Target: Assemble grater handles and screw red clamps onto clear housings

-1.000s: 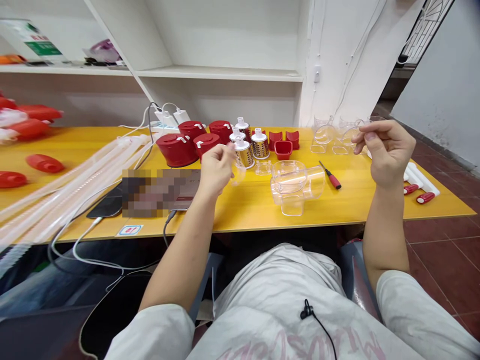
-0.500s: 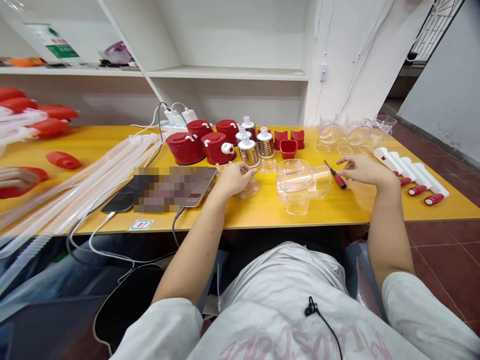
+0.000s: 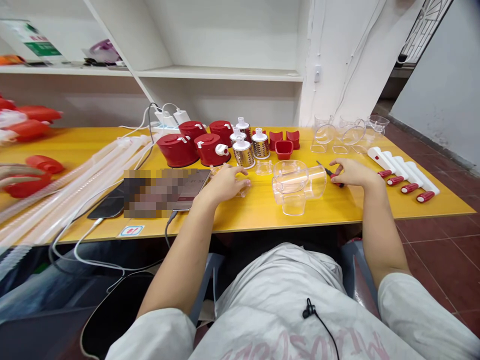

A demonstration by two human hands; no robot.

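My left hand (image 3: 227,184) is palm down over a clear round plastic part (image 3: 242,193), fingers stretched out and a little apart. The hand covers most of that part. To its right lies a larger clear plastic body (image 3: 294,186) with tube-like openings. My right hand (image 3: 350,173) is at a red-handled screwdriver (image 3: 340,185), which lies on the table. Its fingers are bent around the handle and partly hide it; the dark shaft points to the back left.
Behind are red round bases (image 3: 178,150), metal grater drums (image 3: 244,152) and red cups (image 3: 284,149). Clear housings (image 3: 324,134) and white red-tipped handles (image 3: 401,169) stand or lie at right. On the left are a tablet (image 3: 191,190), clear tubing (image 3: 82,182) and another person's hand (image 3: 17,174).
My right hand has moved onto the screwdriver handle. My left hand has lowered over the clear round part, its fingers less pinched. The view has shifted slightly right.
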